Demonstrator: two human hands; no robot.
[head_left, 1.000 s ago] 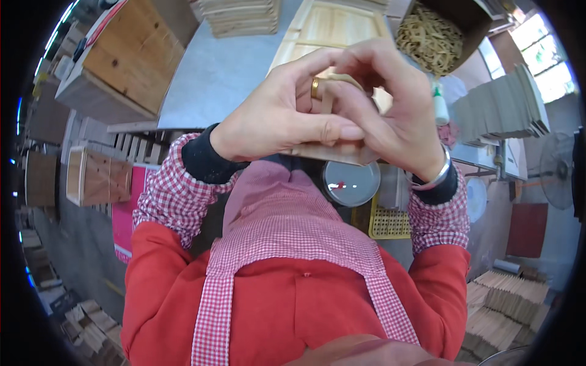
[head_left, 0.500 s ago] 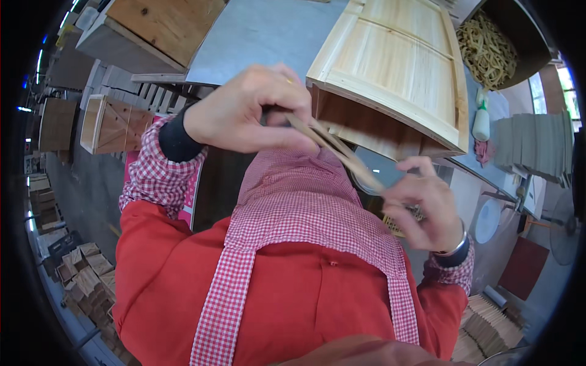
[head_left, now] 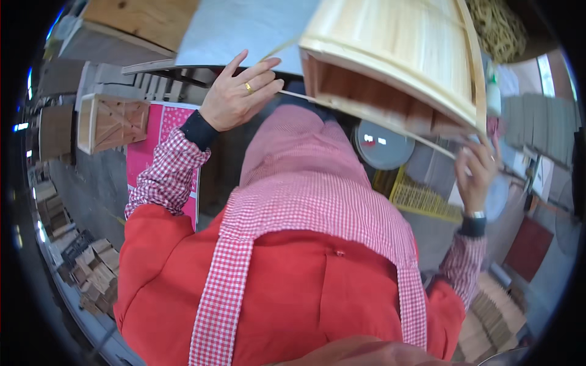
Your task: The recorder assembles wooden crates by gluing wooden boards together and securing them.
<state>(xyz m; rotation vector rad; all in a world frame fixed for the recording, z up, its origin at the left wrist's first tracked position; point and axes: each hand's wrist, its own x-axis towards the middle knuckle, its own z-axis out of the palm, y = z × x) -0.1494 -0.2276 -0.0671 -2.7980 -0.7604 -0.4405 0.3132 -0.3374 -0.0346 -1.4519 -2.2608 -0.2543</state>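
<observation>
A long tan rubber band (head_left: 298,96) is stretched between my two hands, along the near edge of a pale wooden box (head_left: 381,52). The box's open side faces me. My left hand (head_left: 241,97), with a gold ring, holds one end just left of the box; its fingers are partly extended. Another thin length of band runs from these fingers toward the box's top left corner. At the box's near right corner, my right hand (head_left: 476,174) is closed on the other end, blurred by motion.
A dark container of tan rubber bands (head_left: 497,27) stands at the far right, near a white bottle (head_left: 492,97) and stacked grey boards (head_left: 540,128). A round pale stool (head_left: 383,145) and yellow basket (head_left: 421,195) are below the box. Another wooden crate (head_left: 113,122) sits at left.
My hands have moved apart, the left up and leftward, the right out to the right. The band, slack and bunched between them before, is now stretched along the box's near edge.
</observation>
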